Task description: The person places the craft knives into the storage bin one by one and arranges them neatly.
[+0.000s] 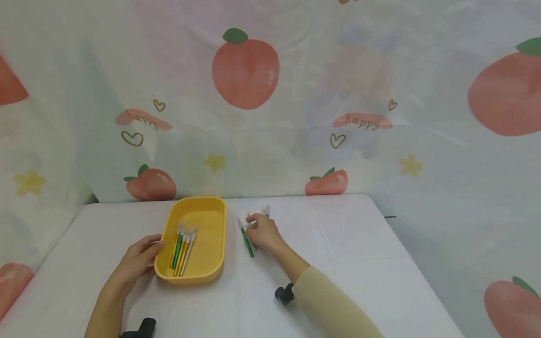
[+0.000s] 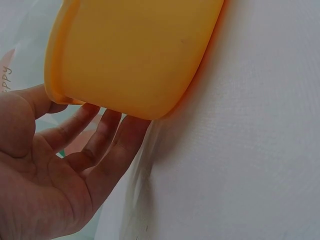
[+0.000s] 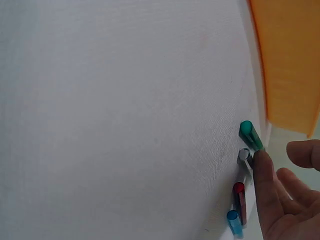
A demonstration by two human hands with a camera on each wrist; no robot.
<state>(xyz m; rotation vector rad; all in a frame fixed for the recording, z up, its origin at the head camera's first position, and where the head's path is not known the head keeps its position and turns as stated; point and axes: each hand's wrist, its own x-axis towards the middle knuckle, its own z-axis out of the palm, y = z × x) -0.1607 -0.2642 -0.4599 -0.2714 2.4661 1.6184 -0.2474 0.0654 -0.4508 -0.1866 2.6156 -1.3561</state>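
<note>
My left hand (image 1: 135,258) holds the left side of a yellow plastic tray (image 1: 217,234). In the left wrist view its thumb is at the rim and its other fingers are against the outer wall. Inside the tray lie several slim craft knives (image 1: 181,253) with gold, green and silver handles and clear caps. My right hand (image 1: 263,232) reaches over more craft knives right of the tray, thumb and fingers apart. Its fingertips are right by a green craft knife (image 3: 248,131) and a silver one (image 3: 244,154). A red one (image 3: 239,192) and a blue one (image 3: 233,220) lie beside these.
A white cloth (image 1: 338,263) covers the table. Behind it hangs a curtain (image 1: 279,141) printed with fruit, hearts and flowers. Black wrist-worn pieces show near both forearms, one by the beige right sleeve (image 1: 329,300).
</note>
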